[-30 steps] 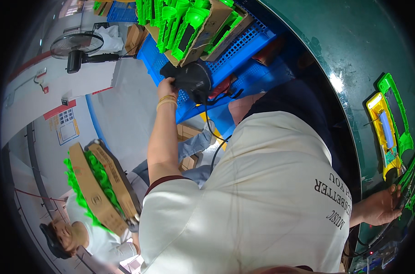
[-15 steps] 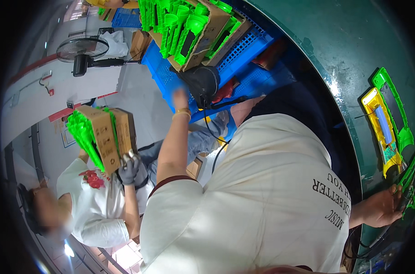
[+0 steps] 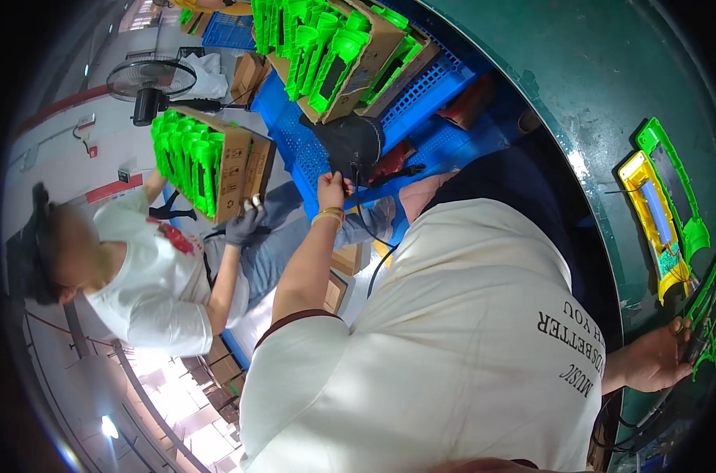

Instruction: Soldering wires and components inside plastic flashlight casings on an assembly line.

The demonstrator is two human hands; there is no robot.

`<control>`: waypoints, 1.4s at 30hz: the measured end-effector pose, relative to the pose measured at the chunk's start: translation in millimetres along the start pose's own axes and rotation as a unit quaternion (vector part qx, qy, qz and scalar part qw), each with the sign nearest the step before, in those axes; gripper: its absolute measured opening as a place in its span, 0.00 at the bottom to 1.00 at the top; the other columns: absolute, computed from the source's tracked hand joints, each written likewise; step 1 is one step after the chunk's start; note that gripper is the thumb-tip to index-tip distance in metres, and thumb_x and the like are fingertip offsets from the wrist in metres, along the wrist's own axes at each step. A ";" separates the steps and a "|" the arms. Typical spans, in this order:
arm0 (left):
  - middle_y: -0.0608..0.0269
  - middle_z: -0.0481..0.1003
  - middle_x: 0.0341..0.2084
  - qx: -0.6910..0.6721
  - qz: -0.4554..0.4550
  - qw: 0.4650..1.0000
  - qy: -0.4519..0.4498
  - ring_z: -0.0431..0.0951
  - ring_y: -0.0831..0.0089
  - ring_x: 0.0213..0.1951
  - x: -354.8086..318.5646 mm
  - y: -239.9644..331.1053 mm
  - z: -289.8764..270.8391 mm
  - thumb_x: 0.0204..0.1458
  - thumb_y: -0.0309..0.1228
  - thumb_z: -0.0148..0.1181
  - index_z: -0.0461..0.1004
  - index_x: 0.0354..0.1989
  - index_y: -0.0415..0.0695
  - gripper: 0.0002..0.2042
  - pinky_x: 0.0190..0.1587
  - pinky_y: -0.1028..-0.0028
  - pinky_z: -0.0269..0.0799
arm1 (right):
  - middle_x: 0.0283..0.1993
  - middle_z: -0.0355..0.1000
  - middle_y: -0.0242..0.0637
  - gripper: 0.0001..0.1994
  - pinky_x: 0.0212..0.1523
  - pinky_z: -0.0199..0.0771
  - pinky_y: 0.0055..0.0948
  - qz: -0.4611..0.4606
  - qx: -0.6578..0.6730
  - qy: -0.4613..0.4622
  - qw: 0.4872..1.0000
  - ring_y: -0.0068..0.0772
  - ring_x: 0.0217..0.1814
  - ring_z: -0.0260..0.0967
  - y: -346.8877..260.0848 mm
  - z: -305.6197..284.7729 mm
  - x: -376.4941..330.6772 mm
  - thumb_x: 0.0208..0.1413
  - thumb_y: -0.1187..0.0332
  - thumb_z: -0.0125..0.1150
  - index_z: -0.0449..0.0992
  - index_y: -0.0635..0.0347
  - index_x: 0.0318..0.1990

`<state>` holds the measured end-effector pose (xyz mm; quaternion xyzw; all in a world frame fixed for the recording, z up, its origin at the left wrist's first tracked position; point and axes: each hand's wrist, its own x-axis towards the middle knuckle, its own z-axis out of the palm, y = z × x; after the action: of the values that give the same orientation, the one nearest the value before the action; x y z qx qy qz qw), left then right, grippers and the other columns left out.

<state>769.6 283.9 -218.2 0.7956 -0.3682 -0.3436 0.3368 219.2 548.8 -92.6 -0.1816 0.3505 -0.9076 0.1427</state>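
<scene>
Head view, looking down over the person's own white T-shirt [image 3: 453, 355].

Left hand [image 3: 332, 191]: arm raised to the far left, gold bangle [image 3: 327, 214] at the wrist. Grip is narrow, fingers pinched on a thin black cable [image 3: 356, 206] that hangs from a black cloth-like object [image 3: 348, 140] lying at the edge of a blue plastic crate [image 3: 437, 94]. The cable runs down from the hand toward the shirt.

Right hand [image 3: 656, 360]: at the near right, resting at the edge of the dark green desk [image 3: 594, 87]. Fingers curl toward green plastic parts [image 3: 714, 323] at the desk's right rim; whether the grip holds one of them, cannot tell, since the fingertips sit at the picture's edge.

On the desk, far of the right hand: a yellow housing with a circuit board [image 3: 654, 225], touching a green plastic frame [image 3: 677, 197] beside it.

On the crate: cardboard boxes packed with upright green plastic pieces [image 3: 334, 47].

Left of the scene: another person in a white top, dark glove [image 3: 244, 227] on one hand, holds a cardboard box of green pieces [image 3: 208, 162]. A black fan [image 3: 149, 83] stands behind it.
</scene>
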 end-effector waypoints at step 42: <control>0.64 0.73 0.23 0.185 -0.159 0.822 -0.515 0.59 0.85 0.17 -23.2 135.2 -44.3 0.43 0.34 0.59 0.73 0.34 0.35 0.15 0.20 0.85 0.52 | 0.42 0.67 0.55 0.19 0.47 0.58 0.38 -0.003 -0.105 0.018 0.994 0.46 0.48 0.63 3.8 -2.1 0.5 0.57 0.60 0.37 0.68 0.69 0.43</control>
<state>745.5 247.6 -80.7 0.5971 -0.4134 -0.6778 -0.1146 218.4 547.1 -96.5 -0.1805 0.4453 -0.8696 0.1136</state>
